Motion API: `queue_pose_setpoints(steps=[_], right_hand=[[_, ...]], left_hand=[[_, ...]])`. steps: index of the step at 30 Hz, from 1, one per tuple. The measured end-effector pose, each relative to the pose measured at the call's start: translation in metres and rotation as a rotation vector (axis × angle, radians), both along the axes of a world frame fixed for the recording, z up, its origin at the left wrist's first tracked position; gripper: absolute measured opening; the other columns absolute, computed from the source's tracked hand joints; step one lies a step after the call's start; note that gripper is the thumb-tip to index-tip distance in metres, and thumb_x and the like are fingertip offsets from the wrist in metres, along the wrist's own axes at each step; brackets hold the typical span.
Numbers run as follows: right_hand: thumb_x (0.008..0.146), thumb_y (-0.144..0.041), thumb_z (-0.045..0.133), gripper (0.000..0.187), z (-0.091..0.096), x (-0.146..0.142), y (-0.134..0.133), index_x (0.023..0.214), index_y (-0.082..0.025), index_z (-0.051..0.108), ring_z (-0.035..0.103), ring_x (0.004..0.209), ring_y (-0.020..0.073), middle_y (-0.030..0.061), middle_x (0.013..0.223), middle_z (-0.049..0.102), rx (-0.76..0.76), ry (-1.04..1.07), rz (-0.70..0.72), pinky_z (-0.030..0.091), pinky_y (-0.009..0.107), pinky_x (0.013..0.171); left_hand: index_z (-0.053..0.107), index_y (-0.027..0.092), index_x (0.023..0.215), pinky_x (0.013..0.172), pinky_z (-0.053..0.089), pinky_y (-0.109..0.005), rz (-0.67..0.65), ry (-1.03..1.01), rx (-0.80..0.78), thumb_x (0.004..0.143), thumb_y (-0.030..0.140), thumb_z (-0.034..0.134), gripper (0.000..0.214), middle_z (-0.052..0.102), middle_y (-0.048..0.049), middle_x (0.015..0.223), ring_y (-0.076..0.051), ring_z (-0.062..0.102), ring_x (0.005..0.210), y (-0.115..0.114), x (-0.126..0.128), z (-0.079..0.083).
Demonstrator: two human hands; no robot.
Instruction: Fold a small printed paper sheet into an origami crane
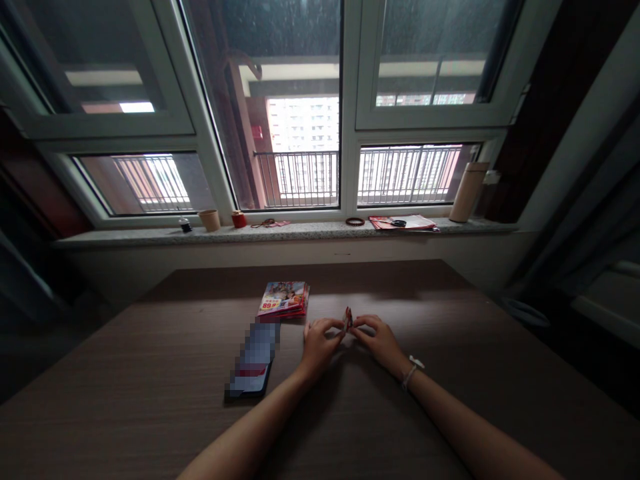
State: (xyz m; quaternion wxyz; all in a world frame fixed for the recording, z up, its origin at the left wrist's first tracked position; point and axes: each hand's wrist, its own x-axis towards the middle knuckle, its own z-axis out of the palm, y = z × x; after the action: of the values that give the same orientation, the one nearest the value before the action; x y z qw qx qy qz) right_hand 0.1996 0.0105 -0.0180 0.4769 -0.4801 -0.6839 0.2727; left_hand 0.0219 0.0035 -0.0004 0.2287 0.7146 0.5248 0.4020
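My left hand (320,343) and my right hand (377,340) meet at the middle of a dark wooden table (150,413). Both pinch a small folded piece of printed paper (347,319), red and white, held upright between the fingertips. A bracelet sits on my right wrist. A stack of colourful printed leaflets (283,299) lies just beyond my left hand. A dark phone (254,363) lies flat to the left of my left hand.
A stone windowsill (300,232) runs behind the table, with a small cup (210,219), a red jar (239,219), a ring-shaped band (355,221), papers (403,223) and a tall beige cylinder (467,192). Large windows rise above it.
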Motion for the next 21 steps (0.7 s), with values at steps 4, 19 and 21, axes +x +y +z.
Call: queue_pose_setpoints(steps=[4,19,21], right_hand=[[0.078,-0.042,0.064,0.022,-0.0029,0.0008,0.0015,0.082,-0.022,0.071,0.060,0.097,0.0227,0.0069,0.093,0.069,0.006,0.009,-0.004,0.045,0.039,0.092],[0.077,-0.039,0.066,0.026,-0.0008,0.0010,0.0006,0.096,-0.021,0.072,0.061,0.092,0.0214,0.0064,0.089,0.068,-0.017,0.011,0.026,0.047,0.038,0.088],[0.077,-0.037,0.067,0.024,-0.0010,0.0005,0.0003,0.093,-0.021,0.073,0.060,0.092,0.0215,0.0059,0.088,0.068,-0.020,0.010,0.026,0.047,0.038,0.087]], left_hand=[[0.070,0.026,0.085,0.104,0.034,-0.042,0.009,-0.016,0.004,0.074,0.021,0.063,0.013,0.074,0.0003,0.095,-0.021,0.063,0.099,0.0002,0.0002,-0.0013],[0.068,0.027,0.099,0.109,0.028,-0.051,0.024,-0.009,-0.022,0.078,0.038,0.062,0.025,0.074,-0.0012,0.086,-0.023,0.065,0.096,-0.0011,0.0017,-0.0006],[0.070,0.026,0.094,0.106,0.032,-0.048,0.023,-0.006,-0.012,0.079,0.039,0.061,0.022,0.074,-0.0013,0.084,-0.022,0.066,0.093,-0.0012,0.0016,0.0002]])
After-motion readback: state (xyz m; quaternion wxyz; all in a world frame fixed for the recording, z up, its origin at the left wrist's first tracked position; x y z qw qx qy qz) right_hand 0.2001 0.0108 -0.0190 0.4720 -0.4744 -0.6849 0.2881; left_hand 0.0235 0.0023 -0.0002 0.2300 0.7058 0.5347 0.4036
